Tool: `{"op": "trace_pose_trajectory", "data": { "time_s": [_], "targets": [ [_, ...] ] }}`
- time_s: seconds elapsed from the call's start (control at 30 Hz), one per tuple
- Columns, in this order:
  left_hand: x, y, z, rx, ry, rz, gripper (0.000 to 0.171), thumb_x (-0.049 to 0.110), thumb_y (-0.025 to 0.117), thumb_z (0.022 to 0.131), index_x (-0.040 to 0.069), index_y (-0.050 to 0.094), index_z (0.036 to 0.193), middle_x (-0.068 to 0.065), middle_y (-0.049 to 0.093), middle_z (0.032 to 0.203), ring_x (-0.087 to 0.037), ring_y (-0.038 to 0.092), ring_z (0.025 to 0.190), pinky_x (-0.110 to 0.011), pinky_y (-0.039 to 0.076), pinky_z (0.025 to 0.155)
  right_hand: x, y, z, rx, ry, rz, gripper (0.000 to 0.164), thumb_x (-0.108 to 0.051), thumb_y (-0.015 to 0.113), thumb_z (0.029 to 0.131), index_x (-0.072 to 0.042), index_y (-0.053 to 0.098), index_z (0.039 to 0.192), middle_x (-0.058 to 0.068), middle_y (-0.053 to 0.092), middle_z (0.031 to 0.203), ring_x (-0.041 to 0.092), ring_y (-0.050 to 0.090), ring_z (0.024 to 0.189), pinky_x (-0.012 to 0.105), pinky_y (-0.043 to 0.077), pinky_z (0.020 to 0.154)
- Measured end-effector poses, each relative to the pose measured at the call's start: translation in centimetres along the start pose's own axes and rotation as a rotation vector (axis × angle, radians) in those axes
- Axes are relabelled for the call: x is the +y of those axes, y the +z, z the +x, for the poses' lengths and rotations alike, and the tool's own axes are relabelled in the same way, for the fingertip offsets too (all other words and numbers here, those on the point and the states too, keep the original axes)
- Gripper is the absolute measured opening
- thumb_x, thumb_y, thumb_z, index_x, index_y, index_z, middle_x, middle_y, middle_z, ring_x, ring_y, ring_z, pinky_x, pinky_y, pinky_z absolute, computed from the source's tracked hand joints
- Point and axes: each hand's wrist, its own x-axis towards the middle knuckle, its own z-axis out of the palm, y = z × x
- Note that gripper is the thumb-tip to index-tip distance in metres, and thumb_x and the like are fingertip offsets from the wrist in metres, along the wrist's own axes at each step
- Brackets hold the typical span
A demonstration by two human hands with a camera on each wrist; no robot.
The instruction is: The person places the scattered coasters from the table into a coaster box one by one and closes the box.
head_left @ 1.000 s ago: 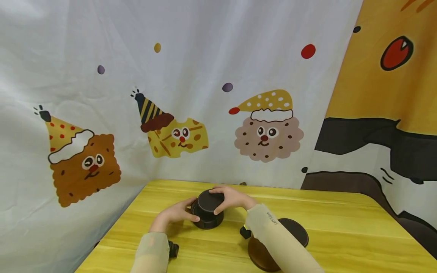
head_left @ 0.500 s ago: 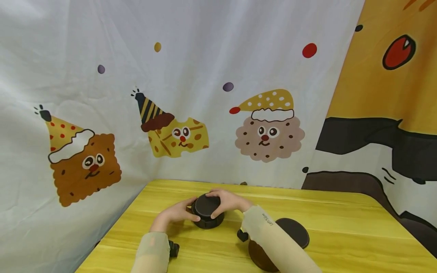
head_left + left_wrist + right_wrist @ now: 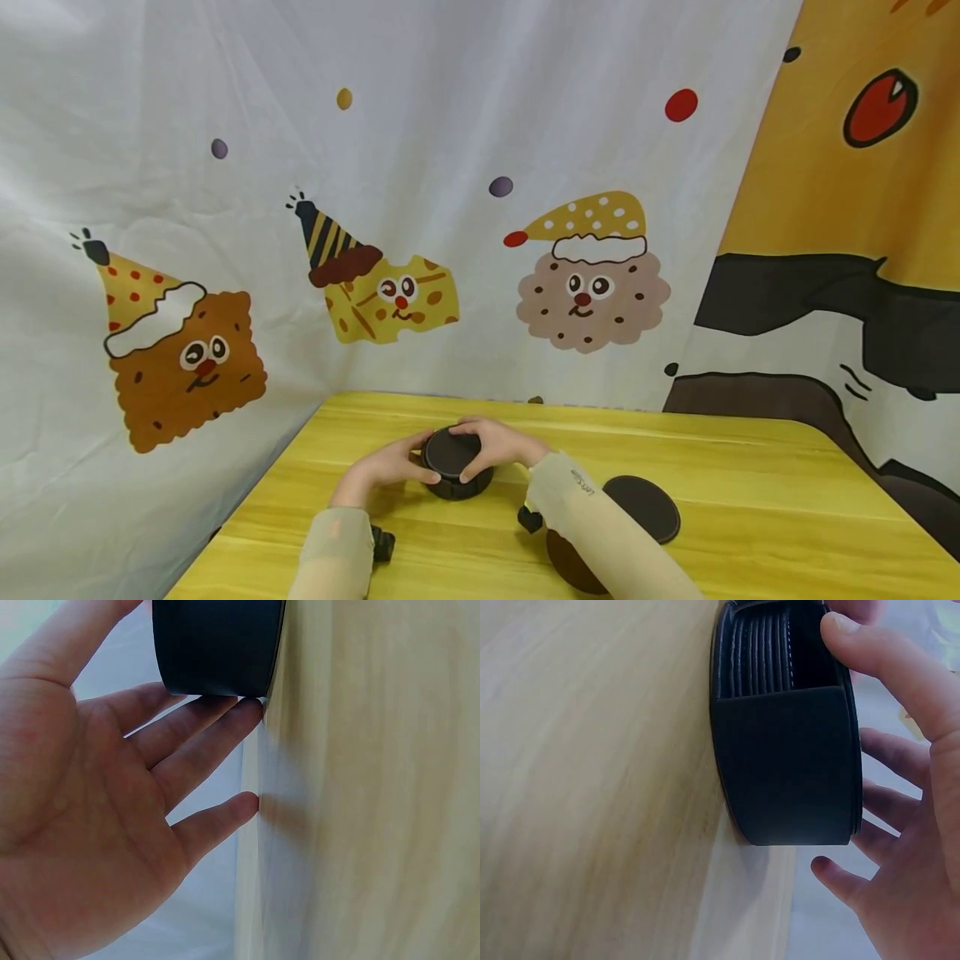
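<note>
A round black coaster holder (image 3: 452, 488) stands on the yellow wood-grain table. Through the slot in its side, the right wrist view shows several stacked coasters (image 3: 761, 656). A dark round coaster (image 3: 448, 454) lies flat across the holder's top. My right hand (image 3: 501, 446) holds this coaster by its edge, thumb in front and fingers behind. My left hand (image 3: 392, 463) grips the holder from the left side, with its thumb at the front. In the left wrist view, its fingertips (image 3: 247, 712) touch the holder's wall, low by the tabletop.
To the right lie a dark round mat (image 3: 647, 508) and a brown disc (image 3: 570, 560), both partly hidden by the right sleeve (image 3: 600, 525). Behind the table (image 3: 750, 492) hangs a white cloth (image 3: 480, 125) with cartoon prints.
My right hand has lowered the coaster from a tilt above the holder until it lies level on top. My left hand has stayed at the holder's side.
</note>
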Motion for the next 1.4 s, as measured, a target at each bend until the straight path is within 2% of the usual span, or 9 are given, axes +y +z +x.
{"op": "trace_pose_trajectory", "data": {
  "time_s": [0.47,0.73,0.93,1.13,1.4],
  "targets": [
    [0.1,0.1,0.0,0.007,-0.018,-0.01,0.092,0.024,0.076,0.086,-0.002,0.02,0.153,-0.027,0.031,0.15,-0.038,0.052,0.121,-0.054,0.042,0.097,0.2,0.2,-0.4,-0.003,-0.02,-0.02,0.084,-0.038,0.084,0.074,-0.018,0.046,0.146,0.013,0.032,0.154,0.031,0.036,0.137,0.046,0.039,0.104],
    [0.3,0.1,0.1,0.015,-0.001,-0.039,0.093,0.021,0.078,0.084,-0.004,0.02,0.152,-0.028,0.033,0.149,-0.04,0.051,0.122,-0.056,0.039,0.099,0.8,-1.9,-2.1,0.02,-0.02,0.031,0.079,-0.032,0.084,0.077,-0.013,0.047,0.145,0.006,0.043,0.147,0.028,0.038,0.136,0.049,0.037,0.105],
    [0.1,0.1,-0.1,0.021,0.018,-0.03,0.092,0.02,0.078,0.084,-0.004,0.021,0.152,-0.029,0.033,0.147,-0.04,0.053,0.12,-0.055,0.039,0.099,2.4,-4.3,-5.7,0.045,-0.044,0.069,0.082,-0.034,0.082,0.078,-0.013,0.043,0.147,0.008,0.038,0.151,0.031,0.032,0.139,0.053,0.032,0.107],
    [0.1,-0.1,-0.2,0.015,0.027,-0.022,0.091,0.02,0.077,0.085,-0.004,0.021,0.152,-0.03,0.032,0.148,-0.04,0.053,0.12,-0.055,0.04,0.099,4.6,-6.7,-10.2,0.129,-0.032,0.115,0.08,-0.04,0.079,0.08,-0.012,0.044,0.146,0.01,0.039,0.15,0.034,0.031,0.139,0.057,0.031,0.106],
    [0.2,0.1,-0.1,-0.007,0.037,-0.041,0.093,0.019,0.077,0.085,-0.005,0.018,0.152,-0.032,0.029,0.148,-0.043,0.053,0.12,-0.056,0.039,0.099,8.0,-7.3,-16.2,0.244,-0.014,0.141,0.072,-0.031,0.076,0.085,-0.008,0.045,0.145,0.018,0.039,0.149,0.041,0.034,0.136,0.068,0.027,0.102]
  ]
}}
